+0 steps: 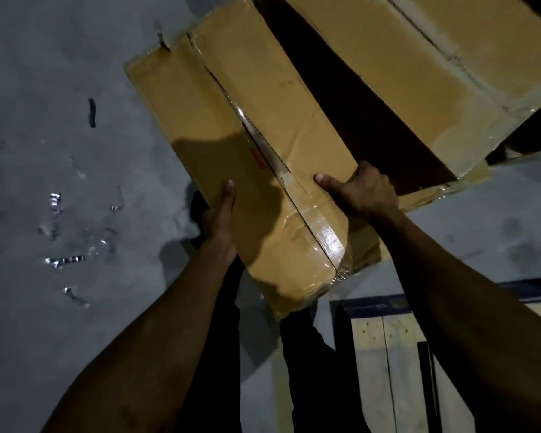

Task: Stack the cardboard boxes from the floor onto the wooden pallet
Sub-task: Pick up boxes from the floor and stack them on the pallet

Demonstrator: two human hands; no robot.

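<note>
Presently the cardboard box (250,170) is held tilted above the floor (60,151), beside a larger box (450,73), with the wooden pallet (384,354) at lower right. The left hand (221,220) clasps its left edge; the right hand (361,192) grips the right edge, thumb on top. Creased, tape-glossy panels suggest soft, slippery board; support underneath the corners appears advisable. Weight cannot be judged.

Matt, creased brown cardboard box (256,157) sealed with glossy clear tape (328,239), pale bare-wood pallet (384,348) with blue-painted edge, rough grey concrete floor (60,89).
</note>
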